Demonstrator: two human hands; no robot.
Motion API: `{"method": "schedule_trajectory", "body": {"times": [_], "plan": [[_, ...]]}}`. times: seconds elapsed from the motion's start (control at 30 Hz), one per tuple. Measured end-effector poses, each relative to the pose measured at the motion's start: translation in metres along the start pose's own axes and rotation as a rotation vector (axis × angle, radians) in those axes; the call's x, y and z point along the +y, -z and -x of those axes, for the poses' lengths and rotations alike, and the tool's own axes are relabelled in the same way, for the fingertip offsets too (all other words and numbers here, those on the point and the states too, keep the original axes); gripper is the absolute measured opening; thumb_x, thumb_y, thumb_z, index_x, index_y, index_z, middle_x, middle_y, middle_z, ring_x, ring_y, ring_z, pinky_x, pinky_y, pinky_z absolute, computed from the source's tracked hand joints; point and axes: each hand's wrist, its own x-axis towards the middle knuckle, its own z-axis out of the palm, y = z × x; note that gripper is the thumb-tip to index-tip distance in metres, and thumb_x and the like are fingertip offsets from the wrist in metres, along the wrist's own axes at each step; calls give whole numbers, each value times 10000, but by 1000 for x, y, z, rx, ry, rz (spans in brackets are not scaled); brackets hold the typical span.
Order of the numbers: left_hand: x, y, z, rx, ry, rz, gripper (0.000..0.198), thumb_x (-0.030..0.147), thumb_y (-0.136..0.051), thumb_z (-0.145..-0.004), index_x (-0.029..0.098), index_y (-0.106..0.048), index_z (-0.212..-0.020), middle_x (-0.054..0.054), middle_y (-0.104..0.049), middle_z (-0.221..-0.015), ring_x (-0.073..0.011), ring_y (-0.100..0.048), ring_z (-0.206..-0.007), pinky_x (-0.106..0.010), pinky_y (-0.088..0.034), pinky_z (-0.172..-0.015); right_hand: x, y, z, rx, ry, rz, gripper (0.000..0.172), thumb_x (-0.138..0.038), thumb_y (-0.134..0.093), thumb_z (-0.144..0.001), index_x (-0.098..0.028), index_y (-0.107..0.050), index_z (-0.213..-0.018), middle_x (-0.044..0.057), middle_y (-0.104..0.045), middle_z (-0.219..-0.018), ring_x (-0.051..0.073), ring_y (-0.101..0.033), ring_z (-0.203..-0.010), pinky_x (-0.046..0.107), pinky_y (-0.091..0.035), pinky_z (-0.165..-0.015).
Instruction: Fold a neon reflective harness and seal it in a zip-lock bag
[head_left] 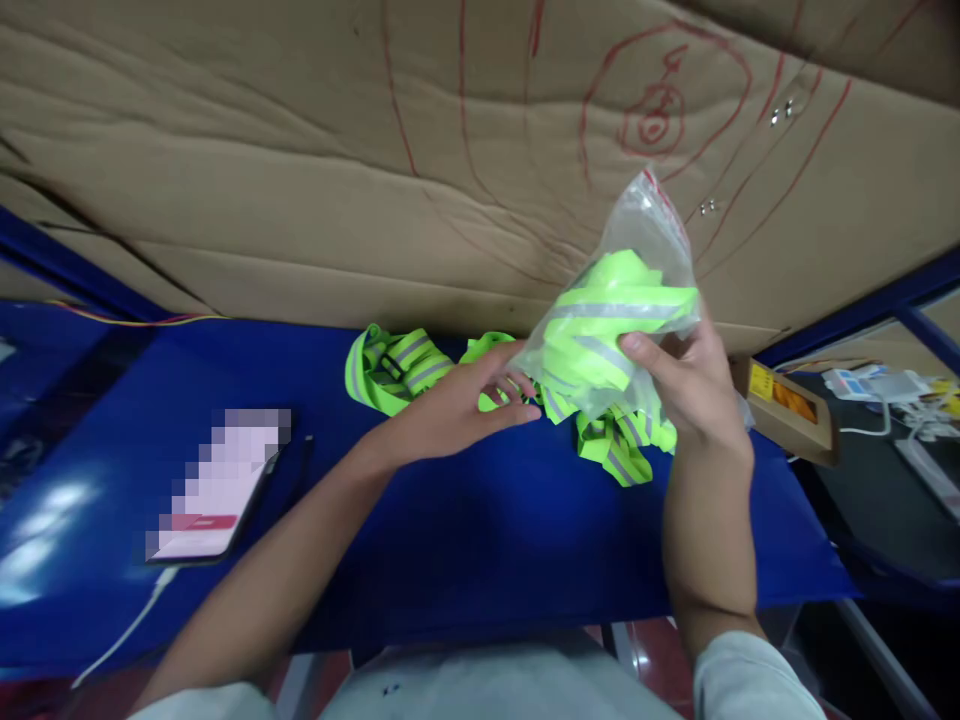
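Observation:
A clear zip bag point(637, 215) is held up over the table, with a bundled neon-yellow reflective strap point(600, 310) showing inside it. My right hand point(694, 375) grips the bag from its right side, thumb pressed on the front. Just left of the bag is my left hand point(495, 395), its fingers apart and holding nothing; whether the fingertips touch the plastic I cannot tell. Behind my left hand lies a loose reflective strap point(409, 365) with a black buckle. Another strap point(619, 445) lies on the table under the bag.
On the blue table point(480, 540) a phone point(217, 490) with a white cable point(124, 640) lies at the left. A cardboard wall point(300, 200) with red drawings stands at the back. To the right are a small cardboard box point(795, 415) and white cables point(919, 415) on a dark surface.

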Motion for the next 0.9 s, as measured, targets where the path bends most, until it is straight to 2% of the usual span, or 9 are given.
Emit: {"method": "schedule_trajectory", "body": {"times": [0.17,0.3,0.4,0.5,0.57,0.67,0.73,0.83,0.9], "plan": [[-20,0,58,156,-61,-311,159,237,-618,-1036,205,-717,-1155,-32,-767,-1075,-132,-731,-955,-232,-551,-871,29,21,27,99,-165,-115,749,-262,-1001,-615,-295,-669,-1286,-7,-775,-1138,164,-745,-949,249,-645,-799],[-56,0,99,394,-131,-574,160,140,-621,-1015,189,-720,-1131,-54,-735,-1039,-156,-714,-959,-274,-549,-899,70,46,56,445,-233,-242,524,-383,-984,-641,-242,-740,-1082,-23,-781,-970,128,-727,-762,242,-635,-728],[-79,-7,110,405,-157,-693,167,125,-634,-1002,183,-718,-1133,-54,-720,-985,-170,-700,-902,-296,-556,-853,82,60,77,576,-292,-375,423,-540,-870,-772,-242,-762,-1053,-3,-789,-997,158,-754,-846,299,-648,-804],[-90,-19,109,336,-203,-707,168,125,-630,-1003,189,-709,-1137,-42,-721,-969,-171,-698,-873,-302,-561,-830,82,61,101,554,-407,-444,439,-604,-775,-848,-296,-755,-1161,12,-798,-1121,207,-766,-1013,362,-654,-860],[-92,-27,108,291,-214,-691,169,137,-615,-1015,193,-700,-1150,-38,-730,-995,-173,-707,-888,-308,-566,-841,82,54,124,546,-482,-392,450,-612,-771,-847,-307,-751,-1178,29,-806,-1129,237,-770,-1030,403,-656,-882],[-92,-30,108,241,-217,-682,185,171,-576,-1044,204,-691,-1185,-38,-737,-1042,-178,-719,-922,-314,-568,-855,83,41,158,500,-586,-202,508,-521,-896,-737,-285,-766,-1167,66,-805,-1157,285,-776,-1033,425,-647,-898],[-93,-28,112,232,-221,-680,191,188,-556,-1058,210,-691,-1190,-37,-737,-1051,-174,-720,-922,-308,-562,-854,81,38,173,353,-660,-84,645,-445,-966,-647,-293,-756,-1238,70,-757,-1317,311,-726,-1201,438,-600,-1014],[-95,-21,116,232,-248,-684,192,208,-544,-1068,203,-692,-1192,-38,-739,-1058,-168,-720,-916,-302,-549,-868,69,54,181,149,-716,9,810,-396,-1014,-543,-294,-743,-1300,64,-693,-1440,340,-614,-1379,466,-494,-1158],[-97,-17,115,228,-282,-698,199,226,-533,-1075,195,-697,-1185,-39,-746,-1055,-170,-724,-908,-309,-544,-877,58,73,182,227,-715,34,813,-416,-1014,-536,-290,-749,-1295,65,-709,-1416,339,-646,-1332,452,-520,-1120]]}}
